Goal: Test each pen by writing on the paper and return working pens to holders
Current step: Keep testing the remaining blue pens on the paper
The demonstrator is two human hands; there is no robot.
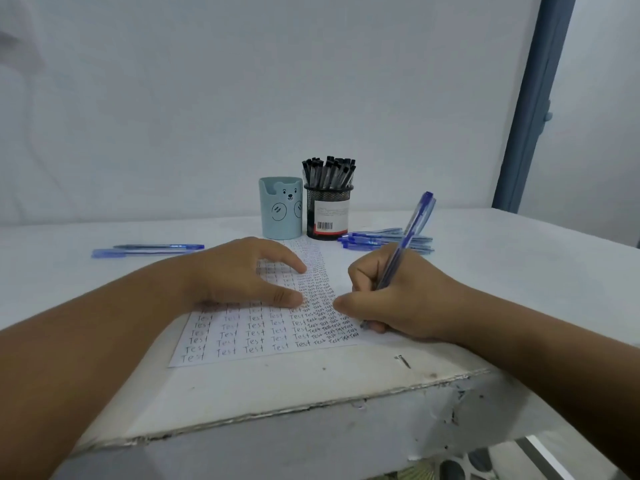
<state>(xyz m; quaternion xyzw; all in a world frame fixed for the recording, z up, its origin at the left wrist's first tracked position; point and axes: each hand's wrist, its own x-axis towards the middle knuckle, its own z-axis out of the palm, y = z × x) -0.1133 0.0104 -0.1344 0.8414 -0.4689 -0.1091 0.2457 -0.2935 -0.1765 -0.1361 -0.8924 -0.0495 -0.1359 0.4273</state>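
Blue pen (405, 242) gripped in right hand (394, 299), fingers (360, 271) curled round lower barrel, cap end tilted up toward 1 o'clock, tip down at right edge of paper (263, 337). Paper flat at centre of white worktop (502, 244), covered with rows of "Test". Left hand (235, 275) pressed on paper at 10 o'clock from the tip, fingers straight and slightly apart. Light-blue bear holder (280, 207) at 12 o'clock beyond paper; black mesh holder (328, 213) touching its right side, packed with black-capped pens (329, 173). Pile of blue pens (381, 239) at 1 o'clock behind right hand. Two more blue pens (149, 250) lying at 10 o'clock, well apart from paper.
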